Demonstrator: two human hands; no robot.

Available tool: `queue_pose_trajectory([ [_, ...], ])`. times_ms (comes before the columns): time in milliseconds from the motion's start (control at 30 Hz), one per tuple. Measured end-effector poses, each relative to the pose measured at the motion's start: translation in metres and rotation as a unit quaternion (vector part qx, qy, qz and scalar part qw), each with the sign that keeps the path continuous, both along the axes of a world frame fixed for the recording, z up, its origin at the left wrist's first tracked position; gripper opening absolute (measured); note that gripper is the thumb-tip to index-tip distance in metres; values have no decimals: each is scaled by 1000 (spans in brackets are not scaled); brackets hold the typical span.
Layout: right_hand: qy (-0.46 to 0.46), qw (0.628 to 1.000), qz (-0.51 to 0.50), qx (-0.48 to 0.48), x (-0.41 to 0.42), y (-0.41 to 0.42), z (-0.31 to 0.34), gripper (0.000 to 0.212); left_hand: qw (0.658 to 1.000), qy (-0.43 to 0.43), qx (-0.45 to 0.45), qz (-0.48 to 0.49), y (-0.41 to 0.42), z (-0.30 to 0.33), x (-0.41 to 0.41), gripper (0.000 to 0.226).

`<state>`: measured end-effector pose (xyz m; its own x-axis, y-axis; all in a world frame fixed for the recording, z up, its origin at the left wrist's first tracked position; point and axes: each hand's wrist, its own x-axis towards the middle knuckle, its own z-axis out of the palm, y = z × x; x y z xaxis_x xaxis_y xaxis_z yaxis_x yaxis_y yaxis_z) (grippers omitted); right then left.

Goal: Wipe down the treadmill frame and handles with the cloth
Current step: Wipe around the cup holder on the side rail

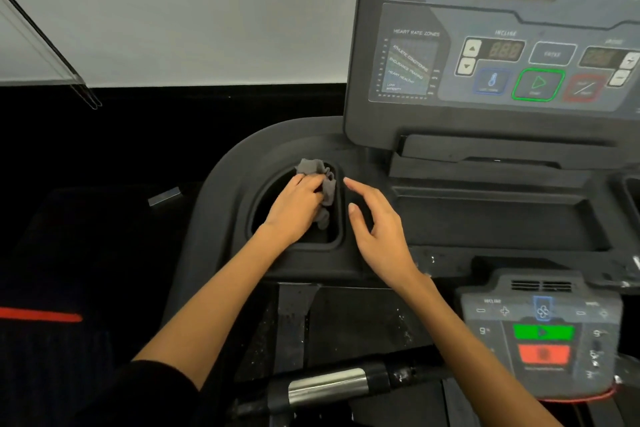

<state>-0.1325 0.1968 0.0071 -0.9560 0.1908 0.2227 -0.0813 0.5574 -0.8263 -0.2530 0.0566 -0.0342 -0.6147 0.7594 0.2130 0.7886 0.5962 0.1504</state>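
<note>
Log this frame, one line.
left hand: holds cloth in cup holder | right hand: open, empty | handle: untouched

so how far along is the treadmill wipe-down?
Done: nothing is provably clean. In hand: the left hand holds the grey cloth inside the cup holder on the console's left; the right hand hovers open beside it. Left: white specks remain on the frame below, and the metal-banded handle is not being touched.

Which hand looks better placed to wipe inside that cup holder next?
The left hand: it already holds the grey cloth inside the cup holder. The right hand hovers open beside it, holding nothing.
</note>
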Motion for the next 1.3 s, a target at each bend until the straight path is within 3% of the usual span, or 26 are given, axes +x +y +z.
queue_pose_trajectory([
  [100, 21, 1000, 0, 16, -2, -2, 0, 37, 990, -140, -23, -22, -5, -6, -2, 19],
  [267, 34, 996, 38, 69, -18, -15, 11, 36, 933, -342, -111, 11, -3, 0, -9, 26],
  [367, -13, 994, 60, 88, -36, -27, 12, 30, 917, -394, -59, 16, -17, 22, -10, 26],
  [500, -146, 968, 107, 175, -61, -38, 5, 30, 950, -258, 153, 84, -52, 54, 1, 36],
  [600, -224, 931, 139, 253, -76, -49, -5, 44, 958, -150, 197, 146, -77, 55, 11, 34],
  [700, -268, 895, 145, 326, -87, -57, -14, 45, 960, -106, 164, 199, -96, 45, 19, 33],
  [900, -267, 866, 130, 403, -98, -64, -23, 35, 949, -139, 23, 283, -110, 26, 35, 49],
  [1100, -243, 896, 109, 356, -102, -70, -27, 22, 949, -90, -44, 299, -109, 17, 40, 57],
  [1300, -214, 922, 170, 276, -95, -82, -31, 20, 948, -73, -50, 304, -108, 14, 40, 53],
])
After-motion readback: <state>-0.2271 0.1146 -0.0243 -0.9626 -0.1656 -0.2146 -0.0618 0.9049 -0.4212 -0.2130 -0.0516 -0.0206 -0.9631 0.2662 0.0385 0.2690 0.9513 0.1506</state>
